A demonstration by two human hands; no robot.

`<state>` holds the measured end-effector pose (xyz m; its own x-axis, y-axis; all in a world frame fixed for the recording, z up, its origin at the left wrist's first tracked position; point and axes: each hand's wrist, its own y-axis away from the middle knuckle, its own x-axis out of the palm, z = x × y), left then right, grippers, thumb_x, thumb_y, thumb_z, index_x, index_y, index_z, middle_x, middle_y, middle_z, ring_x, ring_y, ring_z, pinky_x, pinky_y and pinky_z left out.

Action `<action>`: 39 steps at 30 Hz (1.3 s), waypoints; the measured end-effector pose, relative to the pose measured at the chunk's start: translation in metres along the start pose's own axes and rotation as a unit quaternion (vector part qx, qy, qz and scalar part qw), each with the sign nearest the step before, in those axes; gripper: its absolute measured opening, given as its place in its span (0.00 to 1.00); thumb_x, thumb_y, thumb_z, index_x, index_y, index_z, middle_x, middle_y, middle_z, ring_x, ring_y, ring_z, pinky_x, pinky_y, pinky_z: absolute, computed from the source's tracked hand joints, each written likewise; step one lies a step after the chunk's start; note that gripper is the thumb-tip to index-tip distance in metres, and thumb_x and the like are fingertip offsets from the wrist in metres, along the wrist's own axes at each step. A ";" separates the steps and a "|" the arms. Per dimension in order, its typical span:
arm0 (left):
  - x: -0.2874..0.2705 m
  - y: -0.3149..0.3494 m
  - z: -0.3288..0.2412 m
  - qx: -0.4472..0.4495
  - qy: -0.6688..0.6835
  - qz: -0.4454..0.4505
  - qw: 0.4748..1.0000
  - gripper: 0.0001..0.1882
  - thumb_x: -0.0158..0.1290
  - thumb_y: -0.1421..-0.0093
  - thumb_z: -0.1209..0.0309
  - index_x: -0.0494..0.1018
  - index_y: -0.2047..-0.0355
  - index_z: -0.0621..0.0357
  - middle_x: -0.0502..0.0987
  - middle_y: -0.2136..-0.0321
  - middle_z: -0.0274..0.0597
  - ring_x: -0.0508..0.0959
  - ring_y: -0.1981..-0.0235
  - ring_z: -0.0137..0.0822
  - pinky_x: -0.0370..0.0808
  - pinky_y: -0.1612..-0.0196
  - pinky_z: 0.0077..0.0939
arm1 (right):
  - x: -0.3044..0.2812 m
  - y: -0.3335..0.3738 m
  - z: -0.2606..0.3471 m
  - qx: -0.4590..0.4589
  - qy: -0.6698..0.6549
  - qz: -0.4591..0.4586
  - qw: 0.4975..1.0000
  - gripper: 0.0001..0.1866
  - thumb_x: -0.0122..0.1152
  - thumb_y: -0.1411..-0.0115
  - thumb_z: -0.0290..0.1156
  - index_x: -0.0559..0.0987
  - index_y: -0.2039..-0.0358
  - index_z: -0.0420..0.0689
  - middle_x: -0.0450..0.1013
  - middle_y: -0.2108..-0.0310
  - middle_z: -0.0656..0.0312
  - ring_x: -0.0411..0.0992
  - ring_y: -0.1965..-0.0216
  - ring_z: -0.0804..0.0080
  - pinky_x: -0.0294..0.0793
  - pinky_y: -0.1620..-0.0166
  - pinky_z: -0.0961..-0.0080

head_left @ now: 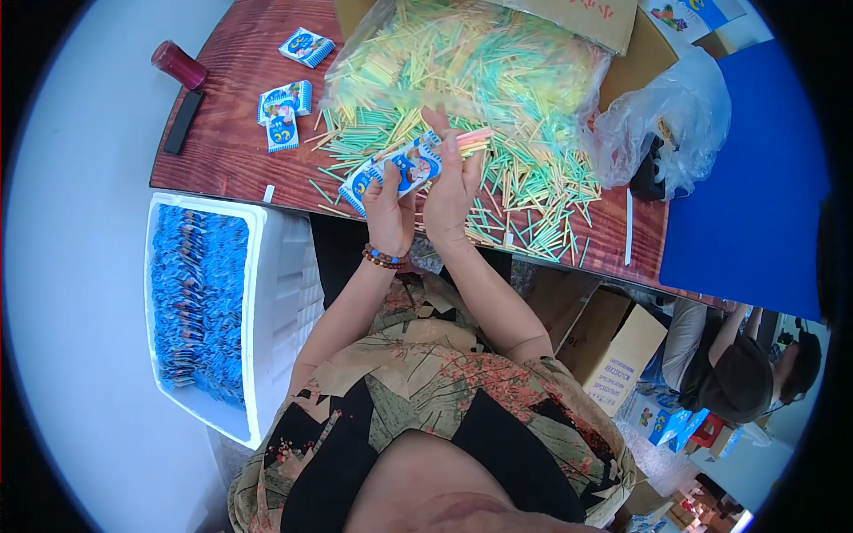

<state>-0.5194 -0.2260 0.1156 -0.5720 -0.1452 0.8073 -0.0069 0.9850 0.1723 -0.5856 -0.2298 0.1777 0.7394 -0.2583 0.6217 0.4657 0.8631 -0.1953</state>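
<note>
My left hand (388,215) is closed on the lower part of a blue and white printed packet (413,167), its thumb on the front. At the packet's upper right end is my right hand (450,197), closed round a small bunch of pink and orange thin sticks (474,139). Whether the stick ends are inside the packet is hidden by the fingers. Under and around both hands lies a heap of loose green, yellow and orange sticks (542,200). A large clear plastic bag (471,58) full of such sticks spreads behind them.
Several similar packets (306,47) lie on the red-brown table (227,133), near a dark red cup (179,65) and black bar (183,123). On the left stands a white crate (258,293) full of blue packets. To the right are a plastic bag (702,107) and another person (737,373).
</note>
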 end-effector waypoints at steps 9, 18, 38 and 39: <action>-0.008 -0.008 0.000 -0.023 0.040 0.051 0.998 0.12 0.47 0.33 0.68 0.71 0.54 0.61 0.77 0.56 0.40 0.77 0.56 0.31 0.75 0.52 0.28 | 0.000 -0.004 0.009 0.036 0.055 0.073 0.995 0.15 0.41 0.33 0.32 0.72 0.56 0.36 0.64 0.41 0.50 0.66 0.47 0.72 0.62 0.46 0.77; 0.006 -0.016 -0.008 -0.082 0.067 0.083 0.991 0.20 0.47 0.34 0.56 0.67 0.47 0.54 0.76 0.55 0.34 0.76 0.57 0.30 0.73 0.50 0.31 | -0.005 -0.016 0.005 0.061 0.056 0.114 0.990 0.20 0.44 0.32 0.36 0.75 0.53 0.31 0.63 0.41 0.48 0.61 0.40 0.63 0.59 0.39 0.70; -0.040 -0.037 -0.089 0.041 0.125 0.132 0.982 0.18 0.51 0.37 0.69 0.67 0.47 0.57 0.74 0.52 0.37 0.74 0.51 0.32 0.72 0.48 0.36 | 0.054 -0.048 -0.019 0.151 0.276 0.333 0.889 0.08 0.66 0.45 0.31 0.81 0.70 0.38 0.64 0.76 0.70 0.66 0.75 0.83 0.68 0.72 0.84; -0.050 -0.043 -0.095 0.050 0.041 0.118 0.991 0.16 0.51 0.37 0.72 0.69 0.49 0.60 0.76 0.54 0.39 0.76 0.54 0.30 0.73 0.51 0.31 | 0.053 -0.057 -0.027 0.107 0.331 0.368 0.862 0.08 0.65 0.45 0.32 0.82 0.67 0.41 0.65 0.76 0.67 0.67 0.73 0.79 0.68 0.69 0.81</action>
<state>-0.4121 -0.2701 0.1217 -0.4991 0.0864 0.8623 0.0353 0.9962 -0.0794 -0.5597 -0.3049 0.2014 0.9449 0.2638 -0.1937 -0.2963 0.9409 -0.1642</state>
